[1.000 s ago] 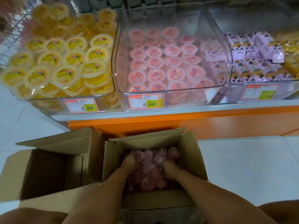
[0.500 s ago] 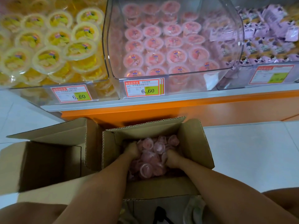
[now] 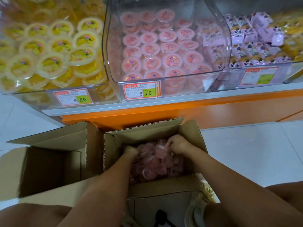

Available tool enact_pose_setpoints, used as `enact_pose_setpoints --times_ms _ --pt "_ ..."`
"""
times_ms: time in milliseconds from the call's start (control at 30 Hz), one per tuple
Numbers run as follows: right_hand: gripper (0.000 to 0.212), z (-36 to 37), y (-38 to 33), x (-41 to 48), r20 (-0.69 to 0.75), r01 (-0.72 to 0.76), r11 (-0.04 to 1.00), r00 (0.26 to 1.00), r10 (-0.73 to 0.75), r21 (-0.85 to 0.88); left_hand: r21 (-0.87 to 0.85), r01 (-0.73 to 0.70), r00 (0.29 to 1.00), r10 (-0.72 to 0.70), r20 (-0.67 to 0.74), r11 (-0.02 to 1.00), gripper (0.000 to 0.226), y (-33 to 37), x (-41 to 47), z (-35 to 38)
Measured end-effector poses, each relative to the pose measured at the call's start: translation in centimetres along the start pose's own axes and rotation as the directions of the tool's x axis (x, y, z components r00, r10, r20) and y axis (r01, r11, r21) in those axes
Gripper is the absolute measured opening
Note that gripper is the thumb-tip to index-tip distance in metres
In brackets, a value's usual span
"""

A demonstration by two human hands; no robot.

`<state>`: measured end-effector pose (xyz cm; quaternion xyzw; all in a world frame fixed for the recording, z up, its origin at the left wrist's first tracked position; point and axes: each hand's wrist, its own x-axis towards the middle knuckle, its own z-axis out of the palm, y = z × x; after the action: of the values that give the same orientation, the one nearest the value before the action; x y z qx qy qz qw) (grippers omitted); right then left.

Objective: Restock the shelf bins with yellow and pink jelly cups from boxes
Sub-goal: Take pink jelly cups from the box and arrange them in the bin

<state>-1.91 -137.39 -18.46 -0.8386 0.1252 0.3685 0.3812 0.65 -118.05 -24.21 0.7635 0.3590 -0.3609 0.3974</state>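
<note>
The step in hand is gathering pink jelly cups [image 3: 155, 163] from the box [image 3: 193, 136] on the floor. The right hand [image 3: 177, 144] curls around some cups. The left hand [image 3: 131, 150] has its fingers buried, so I cannot tell its grip. Next, it seems, they need a firm lift to the bin [image 3: 180, 75] above.

The fingers of my left hand [image 3: 131, 150] and right hand [image 3: 177, 144] are hidden in the blurry pink jelly cups [image 3: 157, 163], so I cannot tell what they hold, and the yellow jelly cups [image 3: 50, 64] up past my left hand are cut off.
</note>
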Motion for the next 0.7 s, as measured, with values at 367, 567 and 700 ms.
enact_pose_setpoints --times_ms 367,567,700 --pt "0.015 -7.9 -3.1 -9.5 -0.073 0.231 0.763 0.969 -0.235 0.603 -0.594 0.126 0.814 0.259 0.519 0.794 0.013 1.6 -12.6 -3.3" --pt "0.014 -9.7 -4.9 -14.3 -0.198 0.486 0.726 0.871 -0.45 0.486 -0.813 0.109 0.702 0.534 0.471 0.573 0.018 3.9 -21.5 -5.1" --pt "0.013 -9.8 -6.3 -16.1 -0.349 0.663 0.676 0.747 -0.566 0.322 -0.853 0.072 0.672 0.606 0.425 0.518 0.033 5.7 -25.3 -6.7"
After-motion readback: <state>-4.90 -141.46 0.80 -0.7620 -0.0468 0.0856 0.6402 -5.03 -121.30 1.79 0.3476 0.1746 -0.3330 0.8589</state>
